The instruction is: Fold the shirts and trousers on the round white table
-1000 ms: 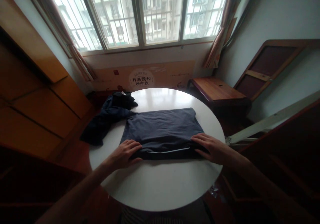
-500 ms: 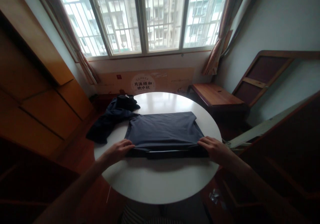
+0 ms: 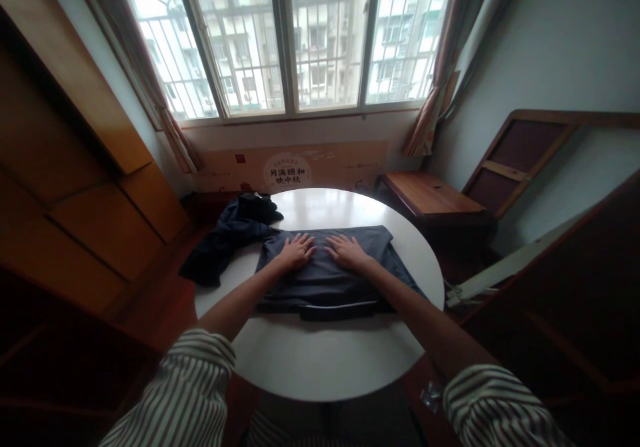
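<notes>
A dark grey garment [image 3: 325,280] lies spread and partly folded on a round white table [image 3: 330,367], with a darker band along its near edge. My left hand [image 3: 298,251] rests flat on its upper left part, fingers spread. Beside it, my right hand [image 3: 347,251] lies flat on the upper middle of the cloth, fingers apart too. Neither hand grips anything. Both forearms pass over the garment and cover parts of its left and right sides.
Dark navy clothing [image 3: 225,240] is heaped at the table's left, hanging over the edge. Behind to the right stands a low wooden table [image 3: 430,192]. A long cardboard box [image 3: 330,164] leans under the window. Wooden cabinets [image 3: 100,214] line the left.
Both hands have let go of the garment's near corners. They have moved forward and inward and now lie flat on the cloth. My striped sleeves have come into view.
</notes>
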Available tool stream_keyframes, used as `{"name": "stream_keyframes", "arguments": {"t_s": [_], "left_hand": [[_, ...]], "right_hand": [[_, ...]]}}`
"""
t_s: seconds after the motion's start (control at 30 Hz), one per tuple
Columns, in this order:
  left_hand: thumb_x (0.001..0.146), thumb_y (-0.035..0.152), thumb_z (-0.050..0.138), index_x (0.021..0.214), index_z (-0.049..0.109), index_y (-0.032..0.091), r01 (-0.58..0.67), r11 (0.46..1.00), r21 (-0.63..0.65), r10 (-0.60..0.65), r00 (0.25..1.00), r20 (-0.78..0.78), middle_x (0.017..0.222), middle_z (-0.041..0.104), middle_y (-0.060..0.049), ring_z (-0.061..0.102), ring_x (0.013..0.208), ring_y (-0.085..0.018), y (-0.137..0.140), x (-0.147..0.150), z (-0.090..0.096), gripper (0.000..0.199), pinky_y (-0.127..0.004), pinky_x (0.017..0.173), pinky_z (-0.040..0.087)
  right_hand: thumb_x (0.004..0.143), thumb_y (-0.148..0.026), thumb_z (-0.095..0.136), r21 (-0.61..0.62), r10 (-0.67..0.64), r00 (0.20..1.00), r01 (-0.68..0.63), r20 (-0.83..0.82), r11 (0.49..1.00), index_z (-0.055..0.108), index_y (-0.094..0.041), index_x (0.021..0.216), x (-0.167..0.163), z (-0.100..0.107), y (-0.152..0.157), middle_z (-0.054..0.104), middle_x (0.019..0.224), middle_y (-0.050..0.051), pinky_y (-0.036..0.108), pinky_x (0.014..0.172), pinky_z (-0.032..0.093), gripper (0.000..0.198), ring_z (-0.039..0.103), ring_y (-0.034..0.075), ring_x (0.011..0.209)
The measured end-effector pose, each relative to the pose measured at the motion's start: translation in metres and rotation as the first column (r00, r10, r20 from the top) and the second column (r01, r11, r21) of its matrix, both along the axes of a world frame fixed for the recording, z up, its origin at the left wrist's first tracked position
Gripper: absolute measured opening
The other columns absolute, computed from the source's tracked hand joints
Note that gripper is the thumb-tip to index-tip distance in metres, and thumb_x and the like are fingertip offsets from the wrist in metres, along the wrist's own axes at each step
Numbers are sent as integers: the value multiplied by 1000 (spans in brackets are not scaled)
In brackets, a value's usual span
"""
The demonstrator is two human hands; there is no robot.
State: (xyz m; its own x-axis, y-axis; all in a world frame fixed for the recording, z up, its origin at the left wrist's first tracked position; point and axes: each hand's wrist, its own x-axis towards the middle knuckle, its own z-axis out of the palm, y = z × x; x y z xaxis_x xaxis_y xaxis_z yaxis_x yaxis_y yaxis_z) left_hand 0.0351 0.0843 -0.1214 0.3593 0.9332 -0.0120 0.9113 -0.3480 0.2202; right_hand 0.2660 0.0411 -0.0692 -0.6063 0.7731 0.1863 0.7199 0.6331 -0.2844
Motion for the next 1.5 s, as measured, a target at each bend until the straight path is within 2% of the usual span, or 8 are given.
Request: {"name": "stream_keyframes", "arguments": {"t_s": [0.17,0.4,0.57,0.77,1.0,1.13,1.3,1.5], "left_hand": [[100,54,29,154,33,21,-243,968,64,247,967,-58,162,23,-13,21,149,-34,4,-55,-19,64,-54,117,22],[99,51,29,152,35,12,-295,952,78,298,954,-30,161,25,-17,23,149,-31,2,-76,-22,66,-44,118,23],[99,50,30,152,36,14,-300,949,101,304,952,-27,161,25,-15,25,149,-29,3,-74,-26,64,-42,119,23],[98,45,39,148,43,15,-294,947,128,294,956,20,159,32,-14,29,147,-31,4,-77,-25,58,-46,117,27],[100,31,40,100,69,18,159,924,348,-236,953,189,100,67,-11,62,97,-22,-65,-54,6,31,-37,93,49],[93,48,54,101,68,19,514,791,332,-561,826,56,93,67,-9,62,86,-21,-121,-55,15,33,-36,83,49],[97,23,49,103,66,18,596,706,382,-597,792,-131,89,67,-8,59,79,-18,-153,-75,15,18,-32,74,46],[99,28,48,73,61,17,567,765,304,-583,811,-45,72,62,-3,57,68,-13,-144,-72,25,31,-30,73,47]], "right_hand": [[96,-36,60,-20,-229,971,231,64,973,58,-17,126,45,1,22,59,126,10,44,89,55,36,62,23,106],[98,-28,54,1,-329,940,330,93,944,59,-22,129,58,0,26,56,138,12,50,103,43,32,54,27,123],[99,-42,48,28,16,999,-17,27,999,62,-15,123,4,-3,-36,65,120,15,38,96,46,40,62,26,109],[85,-51,67,54,297,937,-311,182,949,65,-10,111,-41,-21,-96,64,109,17,44,91,46,48,57,31,106],[89,-10,49,161,273,924,-322,267,933,62,-13,94,-43,-31,-98,65,96,12,37,80,44,15,57,25,90],[90,-13,49,160,281,940,-313,194,936,60,-14,95,-40,-16,-101,66,95,10,36,79,43,12,58,23,87],[91,-30,59,6,405,906,-409,126,913,62,-16,91,-31,-6,-105,67,89,8,32,76,44,15,62,22,83],[99,-41,50,-12,261,958,-264,-117,965,67,-16,106,-23,-9,-56,69,102,11,31,85,48,31,65,21,94]]}}
